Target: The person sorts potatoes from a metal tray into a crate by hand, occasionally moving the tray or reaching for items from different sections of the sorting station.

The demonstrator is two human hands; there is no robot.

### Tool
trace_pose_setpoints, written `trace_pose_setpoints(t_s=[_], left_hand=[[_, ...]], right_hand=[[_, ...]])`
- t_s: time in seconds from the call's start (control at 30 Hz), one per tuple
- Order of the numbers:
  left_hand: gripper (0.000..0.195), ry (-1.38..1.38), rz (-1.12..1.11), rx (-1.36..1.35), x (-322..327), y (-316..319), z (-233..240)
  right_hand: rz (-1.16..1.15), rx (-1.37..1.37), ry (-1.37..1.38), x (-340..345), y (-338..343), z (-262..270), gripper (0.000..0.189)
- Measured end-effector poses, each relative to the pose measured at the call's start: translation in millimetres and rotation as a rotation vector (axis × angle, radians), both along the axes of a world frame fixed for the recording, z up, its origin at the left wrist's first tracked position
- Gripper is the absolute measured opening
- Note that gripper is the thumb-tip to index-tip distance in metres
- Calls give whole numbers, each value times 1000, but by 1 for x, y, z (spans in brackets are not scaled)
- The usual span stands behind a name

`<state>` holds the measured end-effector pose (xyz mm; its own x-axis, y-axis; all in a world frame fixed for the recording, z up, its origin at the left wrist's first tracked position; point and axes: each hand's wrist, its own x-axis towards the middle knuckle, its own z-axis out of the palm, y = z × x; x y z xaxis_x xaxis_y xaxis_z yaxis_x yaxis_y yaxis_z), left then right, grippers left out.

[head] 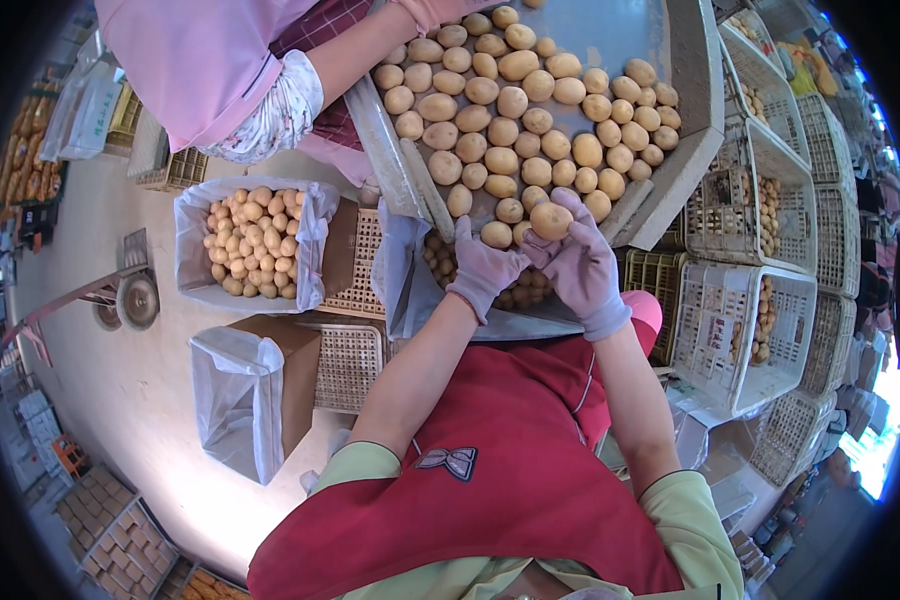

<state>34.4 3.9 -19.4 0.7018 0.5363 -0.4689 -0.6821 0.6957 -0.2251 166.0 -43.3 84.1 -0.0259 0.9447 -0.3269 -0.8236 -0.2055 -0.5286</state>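
Many potatoes lie spread over a metal sorting table point(630, 30) with raised edges that narrow to an outlet in front of me. My right hand point(581, 259), in a pale purple glove, holds a potato point(551, 220) between thumb and fingers at the outlet. My left hand point(486, 262), gloved alike, is beside it with fingers apart, close to a potato point(496, 235) at the table's lip; nothing shows in its grasp. Below both hands stands a container with a plastic liner point(412, 300), partly filled with potatoes, partly hidden by my hands.
A co-worker's arm point(360, 52) reaches over the table's far left side. At left stand a lined box of potatoes point(311, 259) and a lined cardboard box point(292, 390). Stacked plastic crates point(787, 255) holding potatoes line the right. A wheeled cart point(136, 300) is farther left.
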Motion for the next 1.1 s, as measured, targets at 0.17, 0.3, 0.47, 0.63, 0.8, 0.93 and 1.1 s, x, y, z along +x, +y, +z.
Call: trace_pose_setpoints(t_s=[0.17, 0.3, 0.47, 0.63, 0.8, 0.93, 1.1], left_hand=[[82, -29, 7, 13, 0, -1, 4], [84, 54, 25, 27, -1, -3, 4], [86, -43, 37, -20, -1, -3, 0], [88, 6, 15, 54, -2, -5, -1], [94, -697, 141, -308, -8, -12, -42], [97, -18, 44, -234, 1, -2, 10], [97, -38, 3, -75, -3, -6, 2]], right_hand=[[-44, -81, -104, -8, 0, -2, 37], [19, -164, -203, -12, 3, 9, 36], [-8, -178, -239, -18, 2, 16, 40], [26, -179, -299, -19, 1, 17, 44], [130, -179, -302, -18, 0, 32, 43], [117, -197, -439, -18, 2, 27, 43], [136, -65, -477, -19, 4, 18, 45]])
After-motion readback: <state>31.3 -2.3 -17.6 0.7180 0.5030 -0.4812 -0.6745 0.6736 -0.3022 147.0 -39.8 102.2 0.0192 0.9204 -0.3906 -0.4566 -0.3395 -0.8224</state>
